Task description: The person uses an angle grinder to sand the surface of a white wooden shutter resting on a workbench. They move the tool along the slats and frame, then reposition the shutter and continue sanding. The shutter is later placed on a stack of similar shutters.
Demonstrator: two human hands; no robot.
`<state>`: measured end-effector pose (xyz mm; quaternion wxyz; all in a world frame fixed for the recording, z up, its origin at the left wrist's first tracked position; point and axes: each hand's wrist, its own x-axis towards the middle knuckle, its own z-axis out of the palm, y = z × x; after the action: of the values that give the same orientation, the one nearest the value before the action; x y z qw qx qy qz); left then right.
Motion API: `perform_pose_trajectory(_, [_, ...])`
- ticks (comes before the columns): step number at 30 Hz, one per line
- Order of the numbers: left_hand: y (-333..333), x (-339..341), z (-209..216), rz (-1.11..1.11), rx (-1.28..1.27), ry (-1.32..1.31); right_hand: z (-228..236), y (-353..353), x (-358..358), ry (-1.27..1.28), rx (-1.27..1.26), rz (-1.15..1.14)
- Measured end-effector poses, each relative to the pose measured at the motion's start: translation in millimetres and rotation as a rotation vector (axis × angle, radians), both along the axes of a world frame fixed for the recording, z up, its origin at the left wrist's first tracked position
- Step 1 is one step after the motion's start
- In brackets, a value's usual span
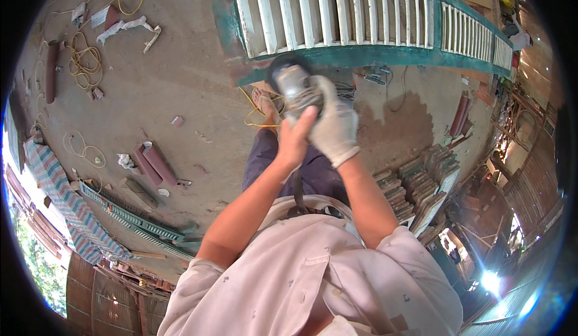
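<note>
An angle grinder with a silver head is held in front of me, slightly smeared by motion. Its dark round disc meets or overlaps the near rail of a louvred shutter; whether they touch I cannot tell. Green paint covers the shutter's frame, while its slats are white and worn. My bare left hand closes round the grinder's body from the near side. On the right of the tool, my right hand, in a pale work glove, grips it too. The fingers hide much of the body.
Yellow cord lies coiled on the floor at far left. Dark red rolls rest nearer. Another green louvred panel lies lower left, beside a striped sheet. Stacked wooden pieces stand right. My foot is below the shutter's edge.
</note>
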<state>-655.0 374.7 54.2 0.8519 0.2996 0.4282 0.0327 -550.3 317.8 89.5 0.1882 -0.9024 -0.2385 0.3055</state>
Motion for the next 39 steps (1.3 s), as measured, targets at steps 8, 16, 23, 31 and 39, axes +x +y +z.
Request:
perform_pose_trajectory(8, [-31.4, 50.6, -7.9, -0.254, -0.145, 0.011, -3.1, -50.0, 33.0, -0.189, 0.064, -0.175])
perform_pose_trajectory(16, [7.3, -61.7, -26.5, 0.174, -0.068, -0.045, -10.0, 26.9, -39.8, 0.011, 0.073, 0.14])
perform_pose_trajectory(23, [-6.7, -21.8, -20.8, 0.08, 0.047, -0.062, 2.2, 10.7, -13.7, 0.02, 0.007, 0.01])
perform_pose_trajectory(31, [-43.8, 49.1, 1.9, -0.244, -0.207, 0.023, 14.2, -55.5, 32.5, -0.215, -0.006, -0.172])
perform_pose_trajectory(39, [-0.8, -36.4, -7.9, 0.172, -0.083, -0.072, 3.5, 16.4, -28.4, -0.026, 0.045, 0.07])
